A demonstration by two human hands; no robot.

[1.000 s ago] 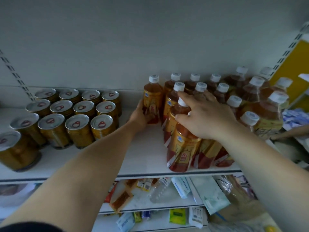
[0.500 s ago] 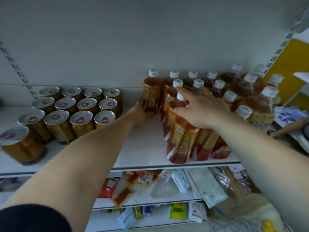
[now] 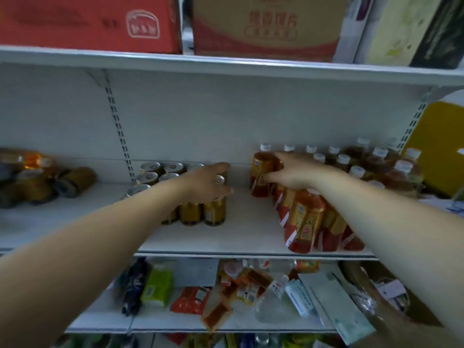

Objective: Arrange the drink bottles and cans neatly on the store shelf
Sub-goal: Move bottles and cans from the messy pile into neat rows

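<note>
On the white shelf (image 3: 246, 237) stand several gold cans (image 3: 213, 212) with silver lids, left of centre, and several amber tea bottles (image 3: 303, 222) with white caps at the right. My left hand (image 3: 208, 182) hovers over the right end of the cans, fingers spread and relaxed, holding nothing. My right hand (image 3: 293, 172) reaches across the bottle caps and wraps around the back-left bottle (image 3: 261, 169), thumb in front, fingers on its shoulder. My right forearm hides part of the bottle rows.
Red and brown cartons (image 3: 263, 26) sit on the shelf above. Loose bottles and cans (image 3: 37, 177) lie on their sides at the far left. The lower shelf (image 3: 226, 325) holds mixed packets. A yellow panel (image 3: 442, 146) stands at the right. A gap separates cans and bottles.
My left hand has let go of the back-left bottle and moved left over the cans. My right hand has slid from the front bottle caps to that back-left bottle. The camera has tilted up.
</note>
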